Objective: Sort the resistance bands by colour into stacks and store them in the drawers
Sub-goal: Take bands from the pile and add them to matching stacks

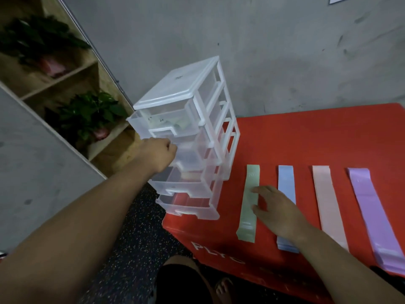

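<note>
Dim, flat indoor light is washing everything; shadows are falling soft and faint. Wide-angle lens is bowing the shelf edges far left. Plants there are sinking into murk, slightly blurred.

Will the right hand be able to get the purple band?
Probably yes. The right hand touches the green band, and the purple band lies flat and uncovered on the red box. Only the flat pink band lies between them.

We read "PLYO" in pale capitals on the front face of the red box. Small marks on the green band and top drawer are illegible.
</note>
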